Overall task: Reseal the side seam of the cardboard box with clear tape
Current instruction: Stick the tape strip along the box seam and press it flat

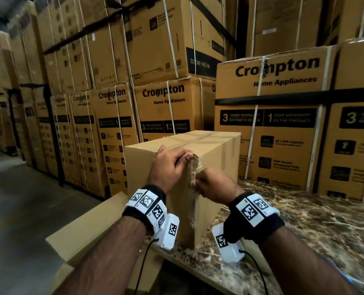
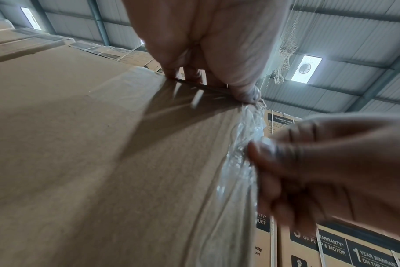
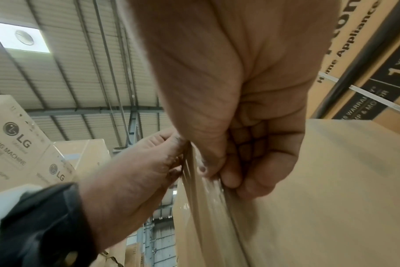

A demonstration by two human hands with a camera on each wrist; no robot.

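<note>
Head view: cardboard box [image 1: 138,177] stands on the marble counter [image 1: 304,220], stacked cartons [image 1: 272,128] behind; clear tape [image 1: 192,205] follows its near corner seam. Left wrist view: left hand [image 2: 208,45], fingers curled, pins the tape's top end. Right wrist view: right hand [image 3: 240,108] pinches the strip lower; film likely limp, self-sticking; grip its edges, taut.

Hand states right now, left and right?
Left hand: pinches the tape at the box top corner.
Right hand: pinches the tape lower down the seam.
</note>
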